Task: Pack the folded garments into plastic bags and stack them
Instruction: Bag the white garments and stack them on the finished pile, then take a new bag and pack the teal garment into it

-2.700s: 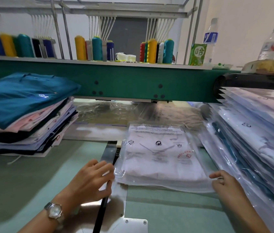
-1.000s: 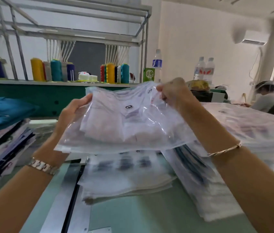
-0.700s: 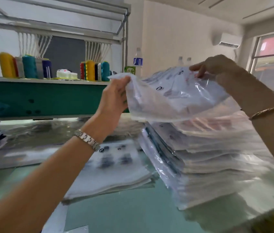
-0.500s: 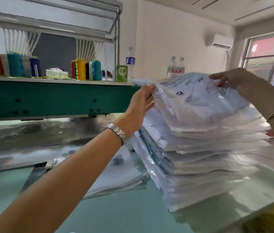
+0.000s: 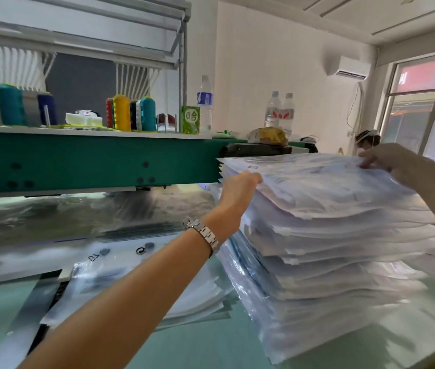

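Note:
A tall stack of bagged garments (image 5: 331, 265) stands on the right of the table. The top bagged white garment (image 5: 323, 187) lies on the stack. My left hand (image 5: 237, 191) grips its near left edge, fingers curled under the plastic. At the far right edge my right hand (image 5: 389, 163) pinches the same bag with its fingertips. A low pile of flat plastic bags (image 5: 141, 278) with printed marks lies on the table under my left forearm.
A green machine beam (image 5: 91, 161) crosses behind the stack, carrying thread cones (image 5: 121, 113), a green carton (image 5: 190, 119) and water bottles (image 5: 280, 110). Crumpled clear plastic (image 5: 64, 217) lies below the beam. A person (image 5: 368, 141) sits at the far right by the window.
The bagged garment was lifted off the table by both hands, carried up and to the right, and lowered onto the top of the tall stack. The view swung right.

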Action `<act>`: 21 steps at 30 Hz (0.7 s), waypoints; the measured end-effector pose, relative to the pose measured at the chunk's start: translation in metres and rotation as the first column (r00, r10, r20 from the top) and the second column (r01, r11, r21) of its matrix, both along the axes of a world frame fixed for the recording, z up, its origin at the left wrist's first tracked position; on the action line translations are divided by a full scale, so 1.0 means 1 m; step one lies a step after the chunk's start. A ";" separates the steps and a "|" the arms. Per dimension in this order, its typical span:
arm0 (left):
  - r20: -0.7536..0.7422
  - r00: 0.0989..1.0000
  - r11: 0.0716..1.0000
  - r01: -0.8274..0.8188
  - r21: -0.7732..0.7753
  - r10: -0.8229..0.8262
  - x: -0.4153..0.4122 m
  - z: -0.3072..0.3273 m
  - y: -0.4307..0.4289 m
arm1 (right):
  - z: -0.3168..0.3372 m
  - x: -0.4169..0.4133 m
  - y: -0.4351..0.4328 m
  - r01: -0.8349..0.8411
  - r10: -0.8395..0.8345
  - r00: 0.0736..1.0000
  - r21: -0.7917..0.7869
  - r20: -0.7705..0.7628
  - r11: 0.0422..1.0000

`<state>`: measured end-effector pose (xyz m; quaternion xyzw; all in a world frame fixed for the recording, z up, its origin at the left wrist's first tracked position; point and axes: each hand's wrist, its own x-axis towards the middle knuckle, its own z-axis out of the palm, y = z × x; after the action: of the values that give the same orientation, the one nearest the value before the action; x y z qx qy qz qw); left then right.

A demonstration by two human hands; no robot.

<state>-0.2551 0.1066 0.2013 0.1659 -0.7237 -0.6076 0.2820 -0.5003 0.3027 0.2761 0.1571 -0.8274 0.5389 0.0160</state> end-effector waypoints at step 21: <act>-0.235 0.961 0.981 -0.172 -0.093 0.146 0.044 -0.057 -0.050 | -0.007 0.241 -0.107 0.261 0.265 0.666 0.551 -0.697 0.792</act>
<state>-0.2114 0.0565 0.1440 0.1369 -0.7040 -0.5561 0.4199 -0.2592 0.1958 0.2692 0.3605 -0.8735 0.1295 0.3003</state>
